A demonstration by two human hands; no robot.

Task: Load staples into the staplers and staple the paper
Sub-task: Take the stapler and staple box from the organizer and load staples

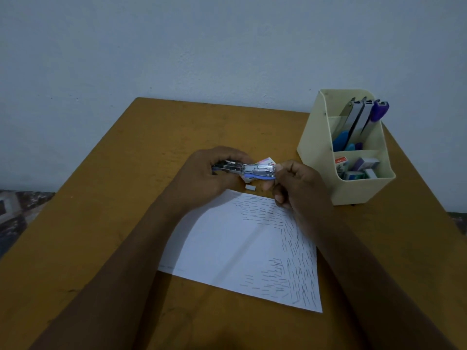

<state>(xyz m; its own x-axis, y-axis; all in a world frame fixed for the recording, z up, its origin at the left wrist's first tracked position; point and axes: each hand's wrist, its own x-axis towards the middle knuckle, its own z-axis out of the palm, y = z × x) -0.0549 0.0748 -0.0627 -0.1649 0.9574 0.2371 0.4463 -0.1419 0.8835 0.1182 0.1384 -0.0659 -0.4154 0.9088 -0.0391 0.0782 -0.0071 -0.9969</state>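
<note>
A small blue and silver stapler (255, 171) lies sideways above the table, its metal channel exposed. My left hand (209, 175) grips its left half with curled fingers. My right hand (295, 185) pinches its right tip, fingers curled. A small staple box (266, 161) peeks out just behind the stapler. On the table below lies a short strip of staples (250, 188). A white sheet of paper (240, 248), covered with several rows of staples along its top and right side, lies under my forearms.
A cream desk organiser (316, 150) stands at the right of the wooden table (113, 198). It holds several more staplers (358, 120) upright at the back and several staple boxes (361, 168) in its front pocket. A pale wall rises behind.
</note>
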